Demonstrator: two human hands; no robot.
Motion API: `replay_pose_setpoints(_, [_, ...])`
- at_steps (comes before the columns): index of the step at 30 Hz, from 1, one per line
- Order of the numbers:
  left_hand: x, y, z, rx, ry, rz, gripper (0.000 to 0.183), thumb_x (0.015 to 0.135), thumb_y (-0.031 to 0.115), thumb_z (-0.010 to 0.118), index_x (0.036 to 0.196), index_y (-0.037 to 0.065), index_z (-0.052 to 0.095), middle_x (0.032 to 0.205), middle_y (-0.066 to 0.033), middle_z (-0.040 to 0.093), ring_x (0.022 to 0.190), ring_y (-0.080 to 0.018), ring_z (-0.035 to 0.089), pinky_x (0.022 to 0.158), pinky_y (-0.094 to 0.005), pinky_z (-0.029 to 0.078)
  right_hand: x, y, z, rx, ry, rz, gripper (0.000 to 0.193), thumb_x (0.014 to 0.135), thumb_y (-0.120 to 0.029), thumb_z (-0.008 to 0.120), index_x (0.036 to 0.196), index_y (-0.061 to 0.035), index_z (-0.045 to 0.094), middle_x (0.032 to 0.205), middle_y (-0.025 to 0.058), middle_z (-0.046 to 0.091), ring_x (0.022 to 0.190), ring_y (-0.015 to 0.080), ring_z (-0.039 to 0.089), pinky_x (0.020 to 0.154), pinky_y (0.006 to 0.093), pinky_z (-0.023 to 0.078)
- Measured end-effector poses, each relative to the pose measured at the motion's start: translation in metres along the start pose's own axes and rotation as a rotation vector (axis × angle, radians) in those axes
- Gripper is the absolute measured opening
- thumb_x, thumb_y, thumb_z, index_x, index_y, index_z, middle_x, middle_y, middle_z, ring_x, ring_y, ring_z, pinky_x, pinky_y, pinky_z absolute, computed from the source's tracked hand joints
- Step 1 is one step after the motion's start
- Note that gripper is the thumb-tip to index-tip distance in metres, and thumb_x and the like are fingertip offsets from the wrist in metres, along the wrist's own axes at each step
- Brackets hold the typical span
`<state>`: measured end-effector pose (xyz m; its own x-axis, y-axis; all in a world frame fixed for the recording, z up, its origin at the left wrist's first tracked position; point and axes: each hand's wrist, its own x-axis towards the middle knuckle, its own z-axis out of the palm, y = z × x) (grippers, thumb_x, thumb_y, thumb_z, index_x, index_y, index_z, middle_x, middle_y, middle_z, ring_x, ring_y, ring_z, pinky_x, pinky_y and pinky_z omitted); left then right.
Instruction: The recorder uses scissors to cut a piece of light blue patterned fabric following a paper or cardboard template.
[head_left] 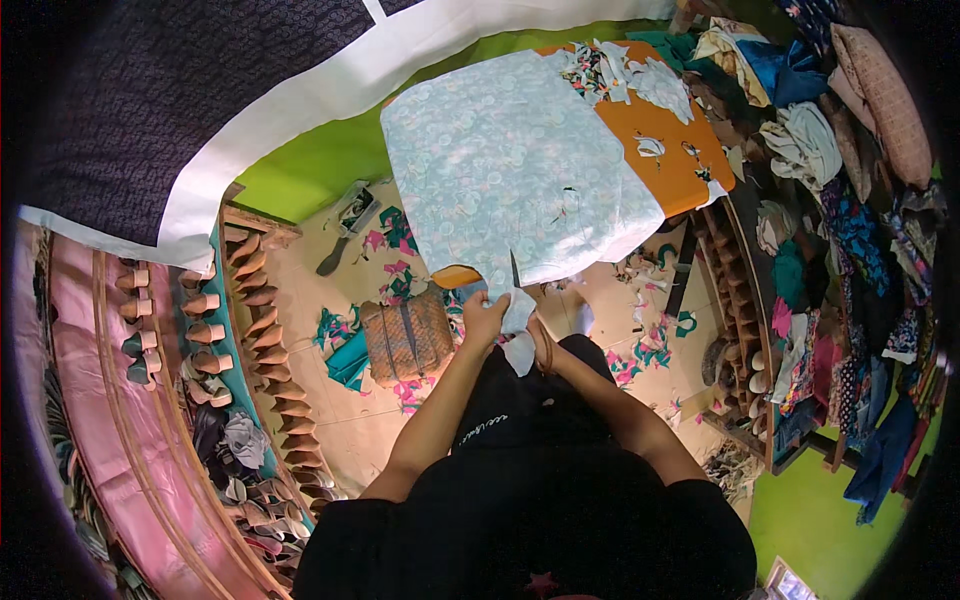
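Between my hands, just past my lap, is a small piece of white cloth point(518, 312), with another part of it hanging below. My left hand point(484, 322) pinches its left edge. My right hand point(542, 345) is closed at the right edge, its fingers partly hidden by the cloth. A dark pointed blade of scissors point(515, 267) sticks up above the cloth, over the near edge of a pale floral sheet point(500, 160); the handles are hidden. A brown band point(546, 352) shows at my right wrist.
The sheet covers most of an orange table point(660, 160), which bears cloth scraps point(610, 75). Left of my legs stands a brown woven box point(408, 338). Teal and pink scraps point(650, 350) litter the floor. Shoe racks point(270, 345) stand left, piled clothes point(850, 250) right.
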<state>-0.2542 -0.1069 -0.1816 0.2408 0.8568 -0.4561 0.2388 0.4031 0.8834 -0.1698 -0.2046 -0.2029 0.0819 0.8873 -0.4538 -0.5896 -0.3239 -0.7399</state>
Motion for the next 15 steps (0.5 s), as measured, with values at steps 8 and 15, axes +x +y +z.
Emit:
replay_pose_setpoints(8, [-0.001, 0.002, 0.002, -0.038, 0.027, -0.013, 0.021, 0.068, 0.016, 0.066, 0.072, -0.002, 0.055, 0.065, -0.0055, 0.056, 0.057, -0.0106, 0.049, 0.051, -0.0249, 0.04, -0.005, 0.005, 0.001, -0.293, 0.129, -0.185, 0.056, 0.086, -0.051, 0.025, 0.105, -0.0019, 0.046, 0.091, 0.0084, 0.052, 0.082, 0.0181, 0.046, 0.074, 0.0308, 0.038])
replay_pose_setpoints(15, [0.004, -0.005, 0.002, -0.081, 0.031, -0.028, 0.021, 0.068, 0.016, 0.066, 0.072, -0.002, 0.055, 0.066, -0.0054, 0.056, 0.057, -0.0108, 0.049, 0.051, -0.0252, 0.04, -0.003, 0.013, -0.006, -0.318, 0.098, 0.082, 0.063, 0.082, -0.057, 0.026, 0.101, -0.001, 0.048, 0.085, 0.0114, 0.049, 0.073, 0.0188, 0.051, 0.061, 0.0318, 0.042])
